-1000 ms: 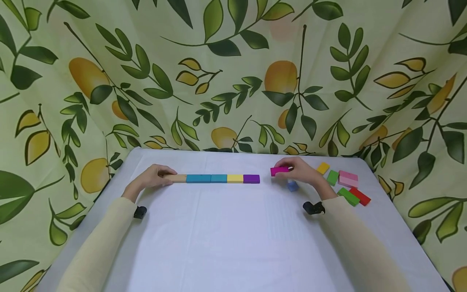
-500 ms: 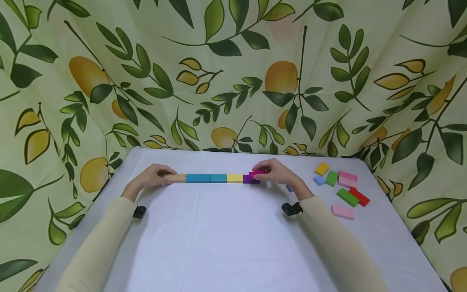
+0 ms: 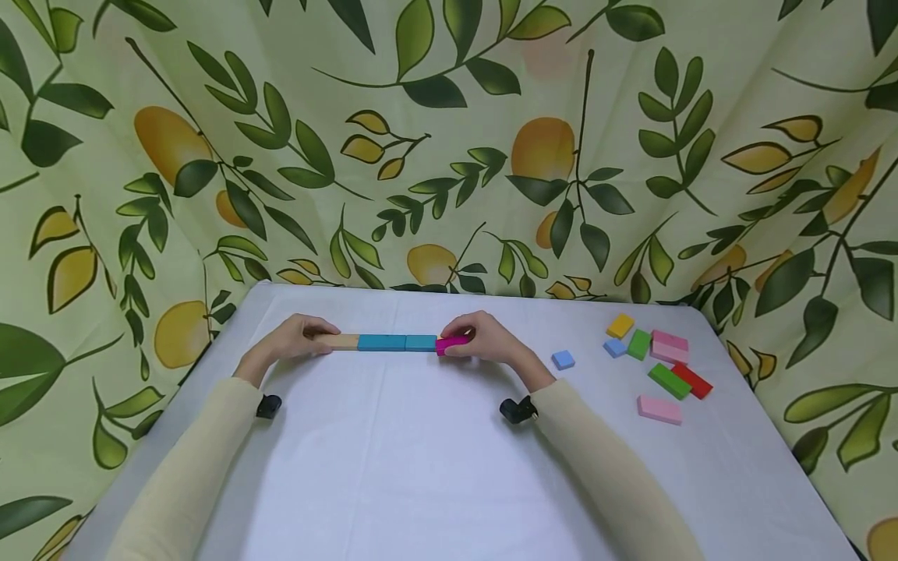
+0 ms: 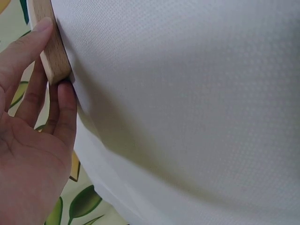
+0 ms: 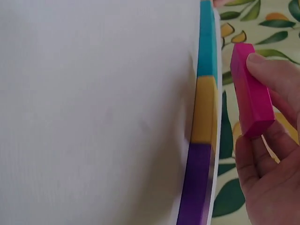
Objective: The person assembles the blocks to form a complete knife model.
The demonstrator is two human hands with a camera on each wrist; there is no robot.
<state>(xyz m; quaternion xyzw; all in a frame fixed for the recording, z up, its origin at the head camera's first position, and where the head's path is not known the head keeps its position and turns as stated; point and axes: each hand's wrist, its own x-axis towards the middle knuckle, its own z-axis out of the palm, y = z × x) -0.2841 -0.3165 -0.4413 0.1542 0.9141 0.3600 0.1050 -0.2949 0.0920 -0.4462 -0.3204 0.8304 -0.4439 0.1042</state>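
A row of flat blocks lies end to end on the white table. At its left end my left hand (image 3: 296,337) pinches a plain wooden block (image 4: 55,58), thumb on its side and fingertips at its end. Two teal blocks (image 3: 381,343) follow, then a yellow block (image 5: 205,110) and a purple block (image 5: 194,183). Between thumb and fingers, my right hand (image 3: 484,338) holds a magenta block (image 5: 255,93) raised off the table, over the yellow part of the row. In the head view the hand and magenta block mostly hide the yellow and purple blocks.
A small blue block (image 3: 563,359) lies right of my right hand. Farther right are scattered blocks: orange-yellow (image 3: 620,325), blue (image 3: 614,347), green (image 3: 669,381), red (image 3: 693,382) and pink (image 3: 659,409). A leaf-patterned curtain (image 3: 449,156) hangs behind the table.
My right hand has carried the magenta block leftward, from right of the row, past the purple block, to over the yellow one. The left hand has stayed put on the wooden block.
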